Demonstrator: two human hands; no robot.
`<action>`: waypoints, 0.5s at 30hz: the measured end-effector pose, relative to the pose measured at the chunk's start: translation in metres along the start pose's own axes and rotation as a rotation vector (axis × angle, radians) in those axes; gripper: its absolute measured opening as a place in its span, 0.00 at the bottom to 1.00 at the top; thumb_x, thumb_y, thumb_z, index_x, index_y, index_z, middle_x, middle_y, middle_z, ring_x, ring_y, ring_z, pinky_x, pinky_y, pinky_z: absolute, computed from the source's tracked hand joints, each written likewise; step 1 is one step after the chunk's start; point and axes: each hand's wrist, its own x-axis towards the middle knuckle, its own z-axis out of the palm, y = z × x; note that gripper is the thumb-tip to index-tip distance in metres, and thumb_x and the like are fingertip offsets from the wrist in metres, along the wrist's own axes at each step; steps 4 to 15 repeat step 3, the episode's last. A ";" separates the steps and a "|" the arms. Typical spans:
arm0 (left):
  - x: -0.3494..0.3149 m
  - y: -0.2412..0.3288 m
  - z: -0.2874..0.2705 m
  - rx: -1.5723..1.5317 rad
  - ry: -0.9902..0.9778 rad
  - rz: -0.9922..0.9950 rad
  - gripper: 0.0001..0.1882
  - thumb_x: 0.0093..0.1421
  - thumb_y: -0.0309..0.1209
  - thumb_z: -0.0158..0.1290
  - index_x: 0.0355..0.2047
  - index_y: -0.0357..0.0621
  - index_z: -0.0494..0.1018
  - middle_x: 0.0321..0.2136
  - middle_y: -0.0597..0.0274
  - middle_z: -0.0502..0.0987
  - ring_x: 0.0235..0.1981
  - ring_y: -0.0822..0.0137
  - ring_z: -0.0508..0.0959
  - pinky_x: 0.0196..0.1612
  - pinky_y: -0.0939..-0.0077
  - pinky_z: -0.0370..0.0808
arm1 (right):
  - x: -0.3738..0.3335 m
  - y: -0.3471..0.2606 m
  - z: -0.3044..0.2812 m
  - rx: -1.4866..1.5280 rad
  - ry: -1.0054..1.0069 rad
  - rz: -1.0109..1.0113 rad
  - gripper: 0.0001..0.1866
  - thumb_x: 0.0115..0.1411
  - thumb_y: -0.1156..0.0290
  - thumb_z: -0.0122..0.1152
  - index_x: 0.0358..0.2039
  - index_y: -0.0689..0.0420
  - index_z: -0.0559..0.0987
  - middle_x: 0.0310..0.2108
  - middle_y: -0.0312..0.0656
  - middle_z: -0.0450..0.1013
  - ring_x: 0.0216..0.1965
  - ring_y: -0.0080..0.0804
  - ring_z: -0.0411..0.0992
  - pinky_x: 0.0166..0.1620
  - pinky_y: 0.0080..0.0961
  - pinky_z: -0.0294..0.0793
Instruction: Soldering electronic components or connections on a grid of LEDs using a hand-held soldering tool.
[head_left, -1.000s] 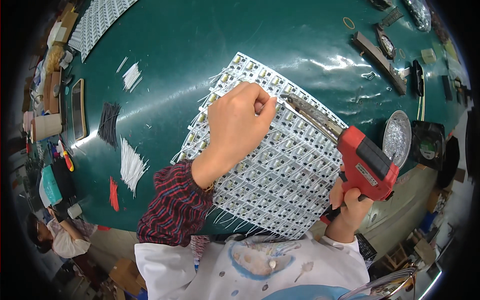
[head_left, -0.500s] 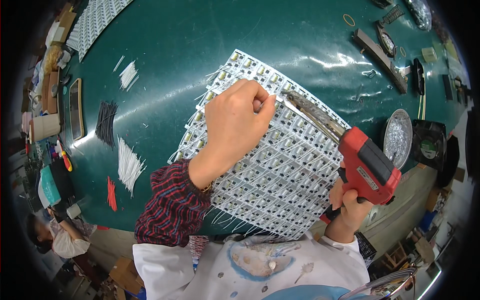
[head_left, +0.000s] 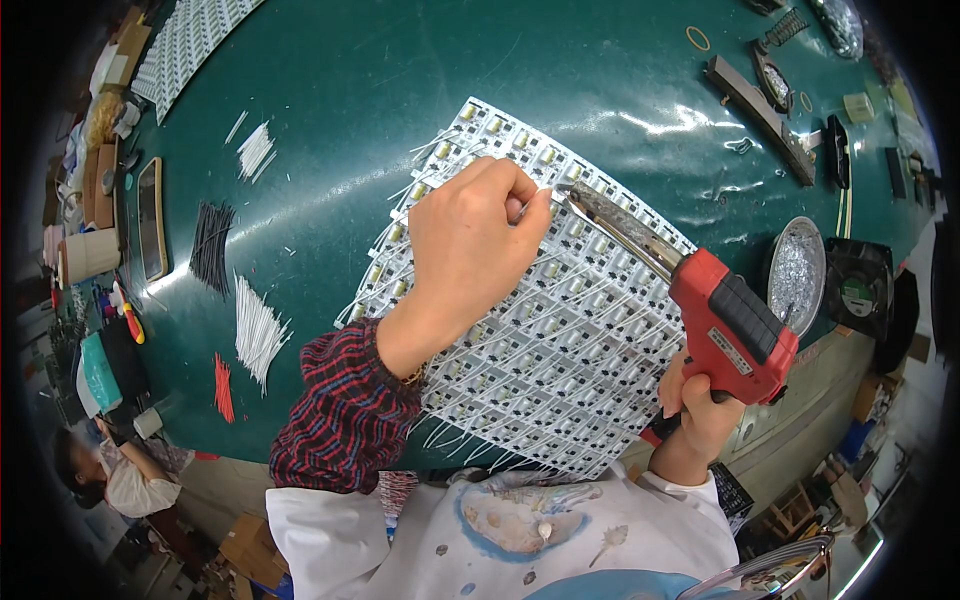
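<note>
A panel of small white circuit boards (head_left: pixel 610 455) lies on the green table, with rows of components and many thin white wires on it. Over its upper part, my left hand (head_left: pixel 470 235) is pinched closed on a thin white wire, of which only a bit shows at the fingertips. My right hand (head_left: pixel 705 410) grips the handle of a red soldering gun (head_left: pixel 735 325). Its dark metal tip points at the boards, right beside my left fingertips. Whether the tip touches the board is too small to tell.
Left on the table (head_left: pixel 350 90) lie white wires (head_left: pixel 260 330), black wires (head_left: pixel 211 248), red wires (head_left: pixel 223 387) and a phone (head_left: pixel 152 218). At right stand a metal bowl (head_left: pixel 797 278), a dark bar (head_left: pixel 760 120) and a black fan (head_left: pixel 860 290). Another person (head_left: pixel 135 470) is at lower left.
The soldering gun's body has shifted slightly left and up in my right hand, its tip staying near the same spot. My left hand has hardly moved.
</note>
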 end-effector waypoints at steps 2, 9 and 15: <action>0.000 0.000 0.000 0.001 -0.008 0.000 0.07 0.48 0.29 0.59 0.19 0.40 0.73 0.14 0.67 0.71 0.14 0.78 0.65 0.18 0.82 0.61 | 0.000 -0.001 0.001 0.003 0.002 -0.007 0.24 0.52 0.74 0.62 0.47 0.69 0.65 0.18 0.39 0.66 0.14 0.21 0.62 0.17 0.17 0.61; 0.000 0.000 0.000 0.002 -0.011 0.000 0.07 0.48 0.29 0.59 0.19 0.40 0.73 0.15 0.67 0.71 0.14 0.77 0.65 0.18 0.82 0.61 | 0.000 -0.001 0.001 0.003 0.001 -0.007 0.24 0.52 0.74 0.62 0.47 0.69 0.65 0.18 0.39 0.66 0.14 0.21 0.62 0.17 0.17 0.61; 0.000 0.000 0.000 0.002 -0.011 0.000 0.07 0.48 0.29 0.59 0.19 0.40 0.73 0.15 0.67 0.71 0.14 0.77 0.65 0.18 0.82 0.61 | 0.000 -0.001 0.001 0.003 0.001 -0.007 0.24 0.52 0.74 0.62 0.47 0.69 0.65 0.18 0.39 0.66 0.14 0.21 0.62 0.17 0.17 0.61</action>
